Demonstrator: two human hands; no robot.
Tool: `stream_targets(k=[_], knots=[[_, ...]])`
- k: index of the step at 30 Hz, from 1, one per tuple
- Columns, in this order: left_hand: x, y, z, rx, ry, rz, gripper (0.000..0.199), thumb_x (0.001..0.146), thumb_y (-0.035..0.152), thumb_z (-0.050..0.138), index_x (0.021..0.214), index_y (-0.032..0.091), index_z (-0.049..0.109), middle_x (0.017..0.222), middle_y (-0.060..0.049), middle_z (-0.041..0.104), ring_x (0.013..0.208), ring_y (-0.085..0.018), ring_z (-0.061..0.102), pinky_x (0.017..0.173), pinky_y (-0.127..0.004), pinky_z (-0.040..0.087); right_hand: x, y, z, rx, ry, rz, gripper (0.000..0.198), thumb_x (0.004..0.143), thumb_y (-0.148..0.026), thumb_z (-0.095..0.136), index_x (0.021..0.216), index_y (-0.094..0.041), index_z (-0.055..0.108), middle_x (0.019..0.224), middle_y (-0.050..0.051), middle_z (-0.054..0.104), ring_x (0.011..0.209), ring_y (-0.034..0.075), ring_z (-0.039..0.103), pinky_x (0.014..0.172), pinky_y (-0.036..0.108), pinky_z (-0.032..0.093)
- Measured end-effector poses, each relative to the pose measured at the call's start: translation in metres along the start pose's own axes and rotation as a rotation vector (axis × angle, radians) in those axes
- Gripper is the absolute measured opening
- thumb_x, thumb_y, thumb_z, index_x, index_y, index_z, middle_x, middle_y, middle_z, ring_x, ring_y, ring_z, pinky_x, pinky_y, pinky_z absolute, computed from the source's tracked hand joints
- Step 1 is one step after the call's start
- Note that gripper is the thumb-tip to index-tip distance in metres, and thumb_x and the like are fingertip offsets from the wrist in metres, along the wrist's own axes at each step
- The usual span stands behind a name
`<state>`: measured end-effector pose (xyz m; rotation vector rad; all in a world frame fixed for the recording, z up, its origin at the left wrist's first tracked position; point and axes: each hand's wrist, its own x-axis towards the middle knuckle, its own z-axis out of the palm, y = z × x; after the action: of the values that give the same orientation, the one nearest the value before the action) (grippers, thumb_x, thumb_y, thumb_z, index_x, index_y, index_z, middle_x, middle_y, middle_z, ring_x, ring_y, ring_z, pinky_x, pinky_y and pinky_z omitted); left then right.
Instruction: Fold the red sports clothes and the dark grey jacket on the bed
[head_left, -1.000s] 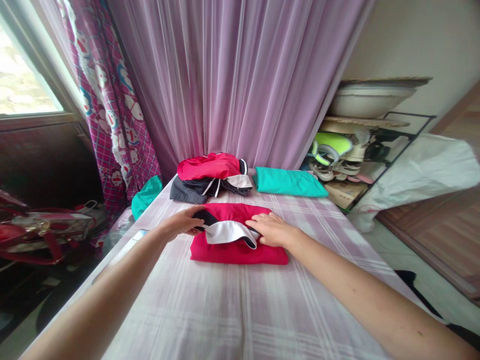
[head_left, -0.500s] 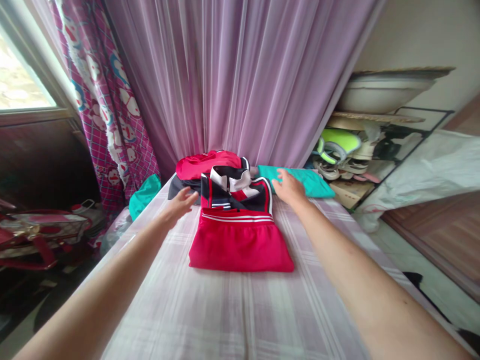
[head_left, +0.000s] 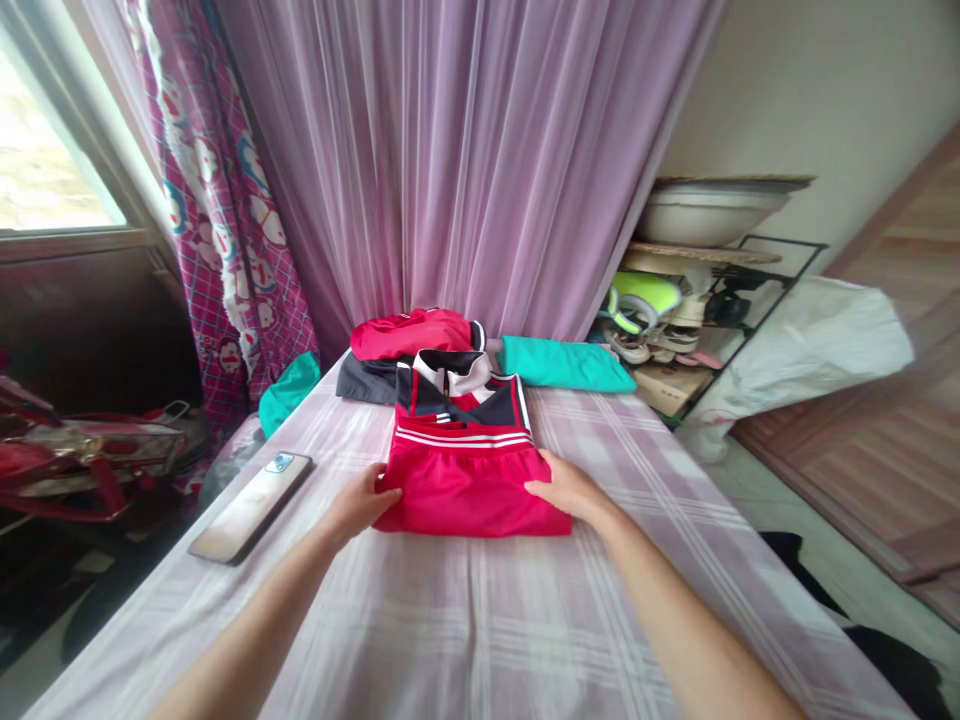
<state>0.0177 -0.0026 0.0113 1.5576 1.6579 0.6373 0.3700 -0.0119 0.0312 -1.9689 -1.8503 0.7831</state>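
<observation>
A folded red jacket [head_left: 465, 490] lies on the checked tablecloth [head_left: 420, 630], its white-and-navy collar pointing away from me and its white-striped hem folded across the middle. My left hand [head_left: 362, 503] grips the jacket's left side, thumb on top and fingers tucked out of sight at the edge. On the opposite side, my right hand [head_left: 571, 488] holds the right edge the same way. The jacket still rests on the table. Behind it are a bundled red garment [head_left: 412, 333] and a dark grey folded cloth [head_left: 364, 380].
A teal folded cloth [head_left: 566, 363] lies at the table's far right. Near the left edge is a phone [head_left: 251, 510]. Another teal cloth [head_left: 291, 392] hangs beside the far left corner. Purple curtains [head_left: 465, 180] close off the back; a shoe rack [head_left: 780, 310] stands to the right.
Both hands have come down and back toward me from above the collar and taken hold of the jacket's sides. The hem area is now slightly gathered. The view has shifted a little.
</observation>
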Motion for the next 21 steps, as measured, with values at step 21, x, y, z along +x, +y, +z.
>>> stream_targets(k=[21], knots=[[0.018,0.012,0.004,-0.184,0.062,0.134,0.059,0.070,0.066,0.066,0.105,0.018,0.069,0.090,-0.006,0.077,0.083,-0.024,0.071,0.070,-0.032,0.054,0.007,-0.009,-0.006,0.008,-0.019,-0.094,0.045,0.074,-0.039,0.071,0.114,-0.022,0.059,0.105,0.004,0.072,0.095,0.021,0.067,0.082,0.030,0.051]])
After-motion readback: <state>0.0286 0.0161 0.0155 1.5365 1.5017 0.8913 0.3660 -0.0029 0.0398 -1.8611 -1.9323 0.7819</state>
